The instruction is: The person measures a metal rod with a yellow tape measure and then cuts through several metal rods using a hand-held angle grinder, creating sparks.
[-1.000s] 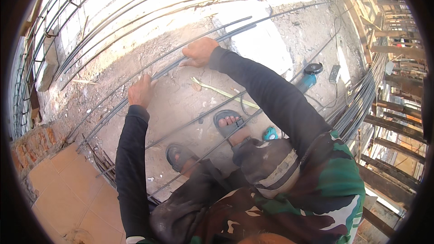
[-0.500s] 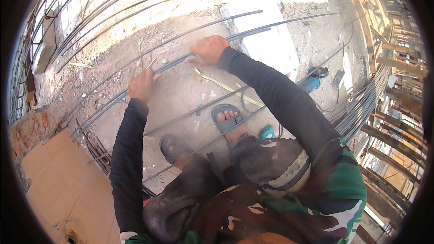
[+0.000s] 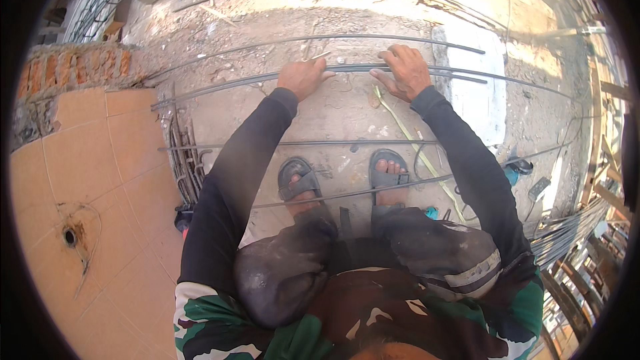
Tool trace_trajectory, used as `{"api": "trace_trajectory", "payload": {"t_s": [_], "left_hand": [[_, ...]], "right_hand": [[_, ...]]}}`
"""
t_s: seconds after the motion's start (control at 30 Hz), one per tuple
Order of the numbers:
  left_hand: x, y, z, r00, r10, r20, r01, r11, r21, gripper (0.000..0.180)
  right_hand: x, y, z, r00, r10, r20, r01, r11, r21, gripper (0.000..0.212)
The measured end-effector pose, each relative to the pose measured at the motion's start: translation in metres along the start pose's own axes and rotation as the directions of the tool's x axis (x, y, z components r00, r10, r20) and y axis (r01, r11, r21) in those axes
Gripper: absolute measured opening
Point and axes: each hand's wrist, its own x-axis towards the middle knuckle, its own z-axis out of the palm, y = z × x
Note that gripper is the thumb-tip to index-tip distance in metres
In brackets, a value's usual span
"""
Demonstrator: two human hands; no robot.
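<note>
A bundle of thin steel rods (image 3: 357, 68) runs left to right in front of me, low over the dirt floor. My left hand (image 3: 303, 78) is closed around the bundle, its thumb on the near side. A thin pale stick (image 3: 320, 56) pokes out at its fingers. Farther right, my right hand (image 3: 407, 73) is over the same rods with fingers spread and thumb apart. The rods pass between its thumb and fingers. Just beyond lies a single steel rod (image 3: 300, 41). Two more rods cross nearer me, one in front of my sandals (image 3: 388, 167).
A white slab (image 3: 475, 110) lies under the rods' right ends. A blue power tool (image 3: 513, 170) sits at right, near bundled rods (image 3: 567, 240). Orange tiles (image 3: 87, 153) and a broken brick edge (image 3: 73, 75) are at left. Bent rods (image 3: 187, 153) are piled beside the tiles.
My view has turned, so the rods now run nearly level across it. Both hands stay at the bundle. The fingers of my right hand are now spread wider.
</note>
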Motion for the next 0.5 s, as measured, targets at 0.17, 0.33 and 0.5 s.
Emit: {"api": "trace_trajectory", "payload": {"t_s": [0.17,0.33,0.5], "left_hand": [[-0.005,-0.003,0.007,1.000,-0.020,-0.003,0.020,1.000,-0.011,0.039],[-0.016,-0.015,0.030,0.993,-0.064,0.095,0.070,0.996,-0.062,0.038],[0.006,-0.003,-0.002,0.972,-0.035,0.231,0.038,0.999,-0.011,0.040]], "right_hand": [[0.050,-0.073,-0.062,0.990,0.141,0.001,-0.116,0.811,0.574,0.034],[0.094,-0.149,-0.138,0.989,-0.131,-0.066,0.111,0.370,0.923,0.052],[0.094,-0.172,-0.181,0.976,-0.130,-0.175,0.186,0.077,0.980,0.066]]}}
